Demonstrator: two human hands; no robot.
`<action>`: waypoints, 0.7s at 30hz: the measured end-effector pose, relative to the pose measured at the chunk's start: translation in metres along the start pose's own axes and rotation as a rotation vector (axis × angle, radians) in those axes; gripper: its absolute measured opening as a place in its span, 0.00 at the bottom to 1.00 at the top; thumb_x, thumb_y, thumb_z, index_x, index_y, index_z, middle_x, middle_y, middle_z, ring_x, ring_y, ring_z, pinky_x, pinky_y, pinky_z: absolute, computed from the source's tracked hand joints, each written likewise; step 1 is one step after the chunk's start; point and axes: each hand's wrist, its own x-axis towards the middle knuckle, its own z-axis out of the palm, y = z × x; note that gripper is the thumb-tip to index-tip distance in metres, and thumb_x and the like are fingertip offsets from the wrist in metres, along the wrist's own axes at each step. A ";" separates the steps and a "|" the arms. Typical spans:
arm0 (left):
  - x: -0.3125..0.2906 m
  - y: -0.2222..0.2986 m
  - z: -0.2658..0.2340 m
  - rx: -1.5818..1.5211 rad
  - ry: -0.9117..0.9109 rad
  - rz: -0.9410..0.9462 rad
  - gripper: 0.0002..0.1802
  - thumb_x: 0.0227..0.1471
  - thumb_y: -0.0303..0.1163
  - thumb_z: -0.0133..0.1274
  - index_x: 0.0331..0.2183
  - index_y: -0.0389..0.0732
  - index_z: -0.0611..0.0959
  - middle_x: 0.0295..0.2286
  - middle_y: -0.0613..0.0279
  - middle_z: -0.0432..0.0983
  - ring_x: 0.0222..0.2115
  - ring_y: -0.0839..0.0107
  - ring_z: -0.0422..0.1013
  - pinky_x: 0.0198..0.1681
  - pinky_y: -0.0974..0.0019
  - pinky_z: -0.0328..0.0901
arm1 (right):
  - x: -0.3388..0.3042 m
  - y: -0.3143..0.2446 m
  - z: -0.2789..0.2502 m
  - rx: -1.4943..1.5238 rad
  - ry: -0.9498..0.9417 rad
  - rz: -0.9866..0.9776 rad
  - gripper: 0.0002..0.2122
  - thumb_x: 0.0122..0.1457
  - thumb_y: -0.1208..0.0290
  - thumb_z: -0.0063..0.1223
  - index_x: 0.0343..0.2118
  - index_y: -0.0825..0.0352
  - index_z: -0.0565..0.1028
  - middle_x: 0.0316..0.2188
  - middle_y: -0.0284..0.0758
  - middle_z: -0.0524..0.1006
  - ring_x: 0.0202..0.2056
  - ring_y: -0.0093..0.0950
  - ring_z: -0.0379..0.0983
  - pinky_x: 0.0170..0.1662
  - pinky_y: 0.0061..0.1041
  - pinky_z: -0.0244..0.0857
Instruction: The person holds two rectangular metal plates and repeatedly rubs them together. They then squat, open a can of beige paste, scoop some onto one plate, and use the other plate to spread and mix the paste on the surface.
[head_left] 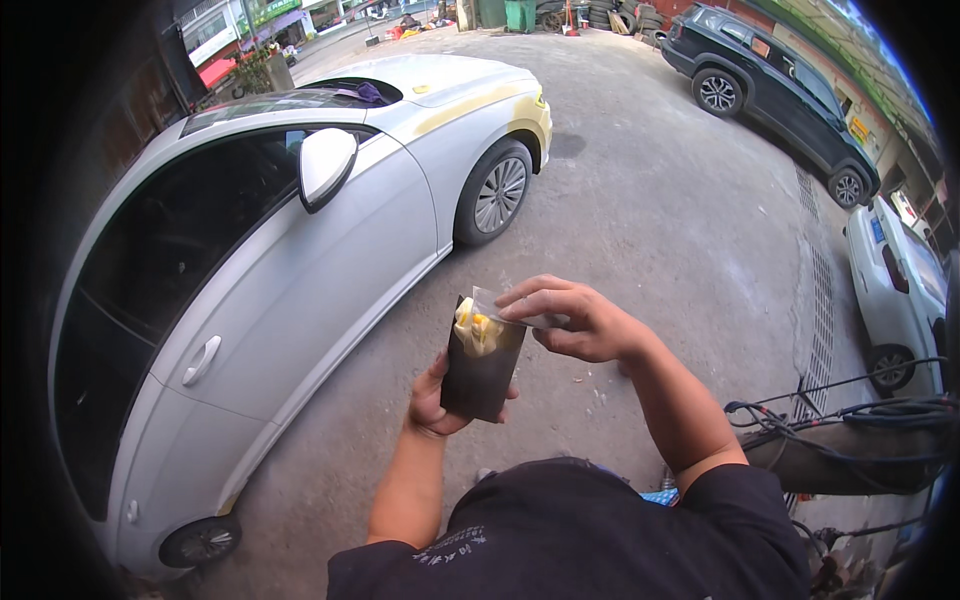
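Observation:
My left hand (430, 402) grips a dark rectangular board (482, 385) from beneath, its fingertips showing at the board's right edge. A lump of pale cream paste with streaks of deeper yellow (478, 332) lies on the board's far half. Between the fingers of my right hand (585, 318) is a thin flat spreader (486, 298), held against the paste at the board's far end. Part of the spreader is hidden by those fingers. To the left stands a white car (330, 265), with yellowish filler patches (450, 112) on its front fender, apart from both hands.
The white car's side mirror (327, 165) juts out ahead on the left. A dark SUV (765, 80) and another white car (890, 285) stand at the right. Tangled cables (880, 415) hang at the lower right, near a long drain grate (821, 310) in the concrete floor.

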 end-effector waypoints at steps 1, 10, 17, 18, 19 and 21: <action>0.002 0.000 0.003 0.009 0.005 0.035 0.40 0.59 0.58 0.42 0.61 0.39 0.60 0.53 0.45 0.67 0.47 0.40 0.70 0.38 0.40 0.73 | 0.004 0.005 -0.003 -0.133 -0.007 0.023 0.23 0.44 0.87 0.50 0.46 0.64 0.77 0.50 0.38 0.74 0.52 0.37 0.69 0.54 0.34 0.64; 0.028 -0.009 -0.004 0.605 0.461 0.484 0.35 0.63 0.58 0.35 0.60 0.42 0.63 0.53 0.56 0.67 0.55 0.60 0.64 0.52 0.49 0.65 | 0.020 -0.019 0.054 -0.359 0.197 0.131 0.20 0.48 0.83 0.51 0.47 0.64 0.76 0.47 0.39 0.76 0.49 0.40 0.70 0.53 0.36 0.66; 0.023 -0.014 -0.009 0.789 0.529 0.634 0.29 0.65 0.50 0.38 0.59 0.41 0.65 0.52 0.61 0.68 0.48 0.70 0.68 0.50 0.60 0.67 | 0.026 -0.015 0.045 -0.297 0.225 0.108 0.20 0.48 0.82 0.51 0.47 0.65 0.75 0.46 0.41 0.76 0.48 0.41 0.71 0.52 0.36 0.65; 0.024 -0.013 -0.008 0.771 0.485 0.661 0.28 0.65 0.49 0.39 0.59 0.41 0.66 0.51 0.61 0.69 0.48 0.71 0.69 0.49 0.61 0.68 | 0.030 -0.018 0.045 -0.282 0.145 0.030 0.20 0.48 0.80 0.53 0.47 0.64 0.75 0.45 0.40 0.76 0.47 0.43 0.70 0.52 0.36 0.65; 0.020 -0.008 -0.007 0.631 0.462 0.588 0.30 0.64 0.51 0.39 0.59 0.41 0.66 0.52 0.60 0.69 0.48 0.68 0.70 0.49 0.59 0.68 | 0.028 -0.024 0.044 -0.300 0.050 0.112 0.21 0.46 0.82 0.54 0.46 0.64 0.76 0.46 0.39 0.76 0.47 0.43 0.70 0.52 0.36 0.66; 0.007 0.003 -0.004 0.357 0.428 0.379 0.33 0.63 0.54 0.40 0.60 0.42 0.64 0.53 0.55 0.68 0.49 0.58 0.70 0.47 0.51 0.69 | 0.023 -0.037 0.041 -0.388 0.181 0.071 0.22 0.44 0.84 0.54 0.45 0.64 0.76 0.46 0.38 0.76 0.48 0.42 0.70 0.51 0.36 0.67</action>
